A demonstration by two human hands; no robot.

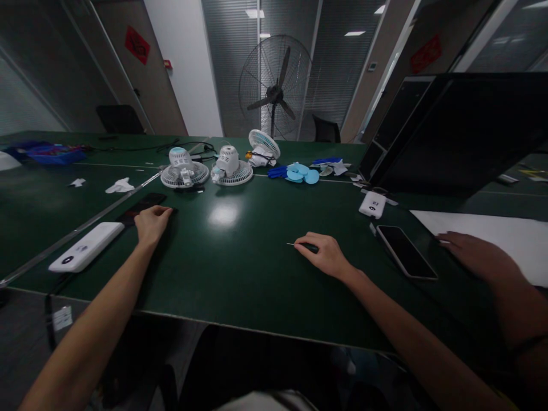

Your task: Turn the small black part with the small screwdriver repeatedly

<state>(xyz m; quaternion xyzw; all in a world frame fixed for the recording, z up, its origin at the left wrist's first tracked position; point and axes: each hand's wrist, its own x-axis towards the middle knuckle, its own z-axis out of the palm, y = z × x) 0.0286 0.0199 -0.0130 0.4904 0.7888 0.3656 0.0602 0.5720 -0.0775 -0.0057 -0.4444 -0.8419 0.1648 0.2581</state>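
Note:
My right hand point(324, 254) is closed over the middle of the green table point(240, 268). A thin, pale, needle-like stick point(290, 244) pokes out to the left from between its thumb and fingertips. On the left, my left hand point(150, 225) rests with its thumb and fingers pinched together. Something small and dark shows at those fingertips, too unclear to name. Partly under and behind that hand lies a dark phone point(148, 201). A white power bank point(88, 246) with a cable lies nearer to me, left of the hand.
White fans point(231, 168) stand along the back, beside light-blue discs point(302, 173) and blue gloves point(278, 172). To the right are a phone point(406, 251), a white device point(372, 204), a large dark monitor point(454, 131) and another person's hand point(479, 257) by white paper point(483, 225).

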